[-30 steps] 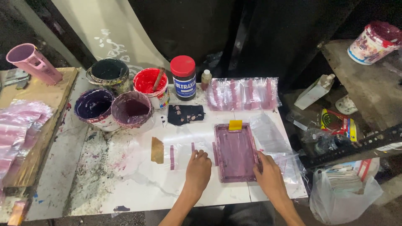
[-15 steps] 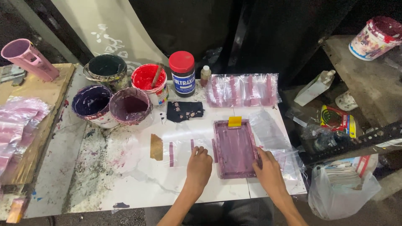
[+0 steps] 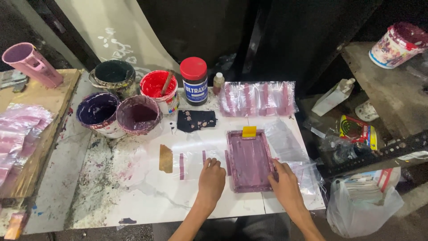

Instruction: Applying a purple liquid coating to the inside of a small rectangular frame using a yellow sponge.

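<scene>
A small purple-stained printing frame (image 3: 249, 160) lies flat on the white table (image 3: 147, 196), with a yellow tab (image 3: 249, 131) at its far end. My right hand (image 3: 285, 183) rests against the frame's right near edge. My left hand (image 3: 211, 178) presses palm-down on a clear plastic sheet (image 3: 191, 158) with pink stripes, just left of the frame. Neither hand lifts anything.
Paint tubs stand at the back left: dark green (image 3: 113, 75), red (image 3: 158, 87) with a stick in it, purple (image 3: 96, 111) and maroon (image 3: 139, 115). A red-lidded jar (image 3: 194, 80), a dark rag (image 3: 196, 119) and printed clear bags (image 3: 258, 98) lie behind. A plastic bag (image 3: 365, 201) sits right.
Both hands stay in about the same place at the frame; the view has shifted slightly. Nothing was picked up or let go.
</scene>
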